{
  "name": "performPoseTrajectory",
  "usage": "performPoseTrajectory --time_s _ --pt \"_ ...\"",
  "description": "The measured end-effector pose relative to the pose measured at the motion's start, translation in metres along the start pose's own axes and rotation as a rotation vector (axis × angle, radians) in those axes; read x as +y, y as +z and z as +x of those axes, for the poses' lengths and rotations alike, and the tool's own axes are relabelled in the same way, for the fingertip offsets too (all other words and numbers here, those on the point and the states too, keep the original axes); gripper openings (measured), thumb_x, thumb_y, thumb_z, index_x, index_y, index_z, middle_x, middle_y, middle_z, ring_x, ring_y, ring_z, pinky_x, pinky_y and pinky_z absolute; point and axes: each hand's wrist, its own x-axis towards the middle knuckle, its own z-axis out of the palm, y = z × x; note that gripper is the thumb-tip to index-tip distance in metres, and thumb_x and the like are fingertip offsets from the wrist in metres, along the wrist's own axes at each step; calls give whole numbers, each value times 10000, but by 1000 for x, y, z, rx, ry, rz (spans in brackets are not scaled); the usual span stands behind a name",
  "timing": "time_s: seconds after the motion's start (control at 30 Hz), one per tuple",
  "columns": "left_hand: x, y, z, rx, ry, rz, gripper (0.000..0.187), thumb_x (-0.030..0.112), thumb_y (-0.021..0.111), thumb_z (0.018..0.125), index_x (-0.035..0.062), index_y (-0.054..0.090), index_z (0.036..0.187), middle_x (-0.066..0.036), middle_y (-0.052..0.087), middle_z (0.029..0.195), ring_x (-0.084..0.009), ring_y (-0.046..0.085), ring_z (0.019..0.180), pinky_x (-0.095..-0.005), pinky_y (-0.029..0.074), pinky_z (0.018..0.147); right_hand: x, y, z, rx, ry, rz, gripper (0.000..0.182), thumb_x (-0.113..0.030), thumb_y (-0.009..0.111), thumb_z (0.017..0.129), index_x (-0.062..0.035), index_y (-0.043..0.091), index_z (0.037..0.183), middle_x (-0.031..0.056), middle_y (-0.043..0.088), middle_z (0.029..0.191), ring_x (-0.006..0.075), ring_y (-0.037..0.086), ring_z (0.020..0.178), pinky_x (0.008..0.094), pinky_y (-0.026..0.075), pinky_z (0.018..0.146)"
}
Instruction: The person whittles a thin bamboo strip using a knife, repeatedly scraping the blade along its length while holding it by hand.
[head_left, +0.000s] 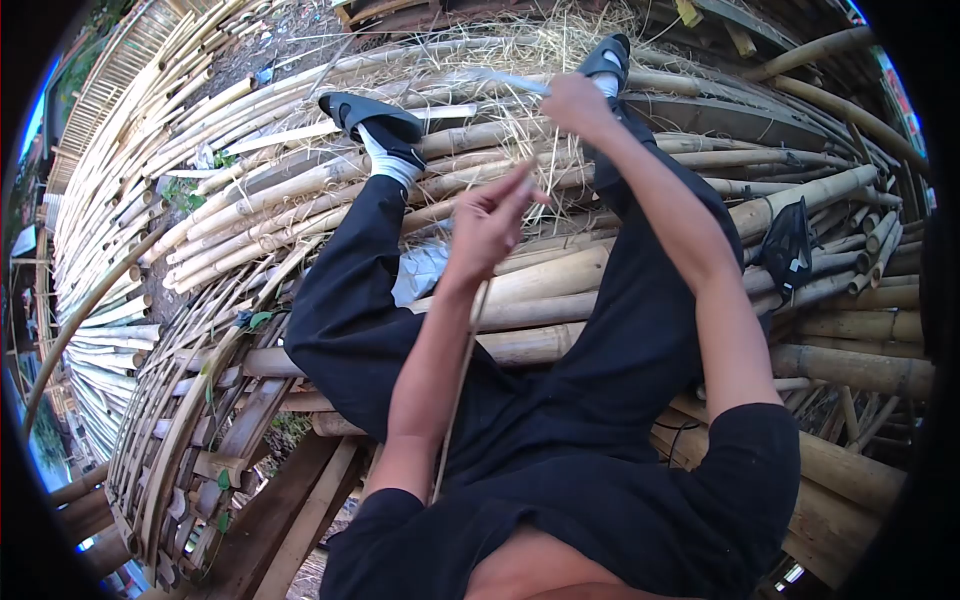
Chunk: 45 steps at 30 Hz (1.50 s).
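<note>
My left hand is raised between my legs, its thumb and fingers pinched together. A thin bamboo strip runs from under that hand down along my forearm to my lap. Farther forward and to the right, my right hand is closed around a knife, its handle hidden in the fist. The pale, slightly blurred knife blade points left, over straw-like shavings lying on the bamboo. The two hands are apart.
Long bamboo poles lie under and around my legs. My sandals rest on them. A black mesh item lies at the right, and a silvery wrapper beside my left leg. Woven bamboo slats stand lower left.
</note>
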Motion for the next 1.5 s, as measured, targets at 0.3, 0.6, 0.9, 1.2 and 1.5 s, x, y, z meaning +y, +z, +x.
performPoseTrajectory --time_s 0.3,0.6,0.9,1.2,1.5 --pt "5 -30 13 222 84 -6 299 144 535 949 -6 559 1206 -68 644 879 -17 394 393 -166 274 298 -22 -9 -45 -42 -183 160 302 -222 524 797 53 647 788 256 633 774 368 644 765 430 511 715" --pt "0 -23 19 164 53 115 156 145 514 957 21 536 865 15 510 613 -15 351 349 -182 256 300 -46 13 -58 -146 -425 -70 262 -173 550 715 57 651 791 251 633 774 377 641 775 435 526 752" --pt "-6 -28 24 160 75 354 206 146 501 959 49 509 777 50 412 521 -19 338 351 -199 239 331 -54 3 -62 -170 -372 -88 260 -183 553 707 49 644 780 246 643 810 381 641 799 441 525 750" --pt "-4 -35 24 141 11 320 179 153 511 958 47 533 816 40 464 599 -1 355 387 -183 237 347 -47 14 -49 -169 -339 -55 245 -184 557 698 27 653 778 221 650 790 383 647 770 439 528 740" --pt "13 -33 13 153 92 69 247 103 469 970 -4 528 1185 -16 555 730 0 356 389 -155 266 327 30 -30 6 139 -39 230 335 -288 527 799 17 664 775 233 641 763 375 641 751 440 500 701"
